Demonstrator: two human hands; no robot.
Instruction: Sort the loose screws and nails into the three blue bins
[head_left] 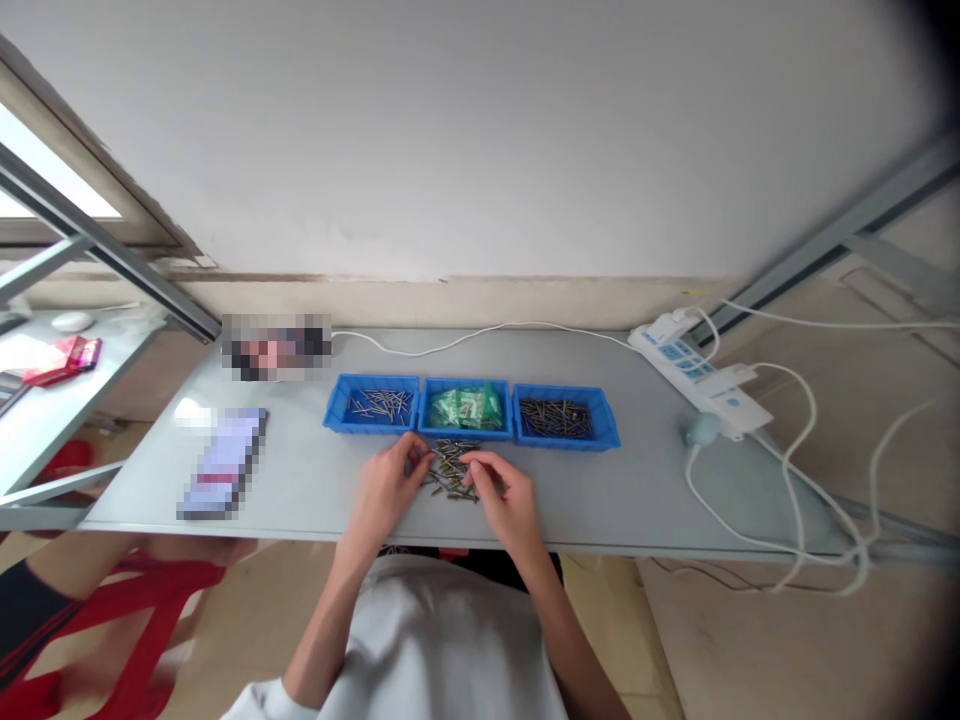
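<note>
A loose pile of small metal screws, some silver and some brass-coloured, lies on the grey table between my hands. At its left edge, my left hand has its fingers curled, with thumb and forefinger drawn together. My right hand is at the right side, thumb and forefinger pinched over the pile. Whatever is in either pinch is too small to make out. Just beyond stand three blue bins in a row: the left bin holds thin silver pins or screws, the middle bin green plastic packets, the right bin dark screws.
A blurred-out phone-like object lies at left on the table, with another pixelated item behind it. At right is a white power strip with trailing cables. Someone's leg and a red stool are at lower left.
</note>
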